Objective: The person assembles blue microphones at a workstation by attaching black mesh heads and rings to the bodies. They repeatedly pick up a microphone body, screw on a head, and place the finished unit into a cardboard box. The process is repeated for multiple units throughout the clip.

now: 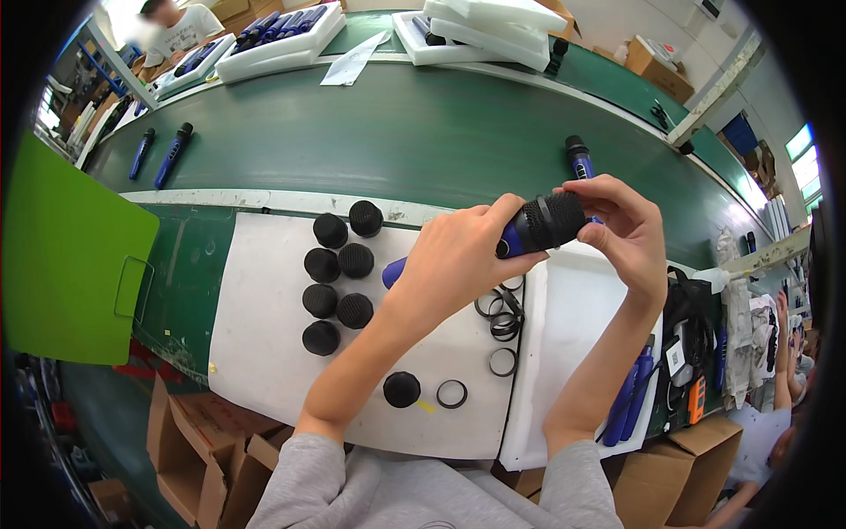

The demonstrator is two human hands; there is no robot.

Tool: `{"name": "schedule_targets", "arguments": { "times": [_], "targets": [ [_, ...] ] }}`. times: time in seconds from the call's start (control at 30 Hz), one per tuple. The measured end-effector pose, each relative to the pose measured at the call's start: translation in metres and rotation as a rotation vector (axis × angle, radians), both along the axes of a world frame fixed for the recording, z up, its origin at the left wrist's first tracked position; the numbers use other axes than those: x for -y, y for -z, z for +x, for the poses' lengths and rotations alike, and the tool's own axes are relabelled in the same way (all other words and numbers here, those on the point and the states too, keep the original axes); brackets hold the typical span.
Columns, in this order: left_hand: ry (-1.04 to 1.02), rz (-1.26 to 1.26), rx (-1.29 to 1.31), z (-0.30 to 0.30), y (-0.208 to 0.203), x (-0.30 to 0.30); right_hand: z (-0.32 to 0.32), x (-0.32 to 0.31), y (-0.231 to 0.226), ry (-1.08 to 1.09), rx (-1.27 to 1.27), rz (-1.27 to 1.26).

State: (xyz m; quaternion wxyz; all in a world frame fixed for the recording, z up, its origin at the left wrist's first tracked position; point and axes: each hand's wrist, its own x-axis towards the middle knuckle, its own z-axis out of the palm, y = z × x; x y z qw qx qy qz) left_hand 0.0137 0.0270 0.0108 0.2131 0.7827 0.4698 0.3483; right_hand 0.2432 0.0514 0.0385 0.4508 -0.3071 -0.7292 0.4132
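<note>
- Mic [536, 226]: held up above the table [187, 251], roughly over the right part of the white sheet [264, 300] and the far end of the white tray [564, 361].
- Left hand [469, 242]: wrapped round the blue barrel [393, 272], fingers closed over the far side, thumb along the near side. Firm grip, by the look of it.
- Right hand [630, 234]: fingers and thumb curved round the outer end of the black mesh head [566, 218]. Contact looks likely; pressure cannot be told.
- Long axis: slantwise, near-left to far-right. The barrel's tail sticks out near-left past the left wrist; the head points right and somewhat far. Any tilt up or down is hard to judge from this view.
- Handling (judged): fairly light, with the head perhaps the heavier end. Barrel stiff and smooth, so it could turn or slip in dry fingers. Mesh stiff but probably open to dents if squeezed.
- Best hold (judged): barrel just behind the head for support; head by its rim band, fingertips spread evenly, rather than pinching the mesh.
- Nearby: eight black caps [356, 260] on the sheet, left of the mic and nearer; loose black rings [452, 394] nearer; a second mic [577, 156] on the green belt, just beyond the right hand.
</note>
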Motion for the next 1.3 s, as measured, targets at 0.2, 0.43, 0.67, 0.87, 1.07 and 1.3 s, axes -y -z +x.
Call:
{"name": "schedule_targets", "arguments": {
  "times": [0.2, 0.43, 0.67, 0.87, 1.07, 1.3],
  "targets": [
    [-0.067, 0.012, -0.065, -0.001, 0.007, -0.002, -0.008, -0.002, 0.005, 0.1, 0.025, -0.151],
    [-0.071, -0.002, -0.119, -0.002, 0.007, -0.004, -0.012, -0.003, 0.006, 0.154, 0.086, -0.171],
    [-0.106, 0.036, -0.12, -0.001, 0.014, -0.007, -0.014, -0.008, 0.008, 0.232, 0.24, -0.247],
    [0.06, -0.478, 0.254, -0.013, -0.014, -0.008, -0.024, -0.014, 0.011, -0.111, -0.176, -0.044],
    [0.066, -0.476, 0.255, -0.013, -0.014, -0.01, -0.026, -0.022, 0.028, -0.079, -0.207, -0.15],
    [-0.111, -0.153, 0.132, -0.009, 0.006, -0.017, -0.044, -0.028, 0.038, 0.104, -0.175, -0.259]
  ]
}}
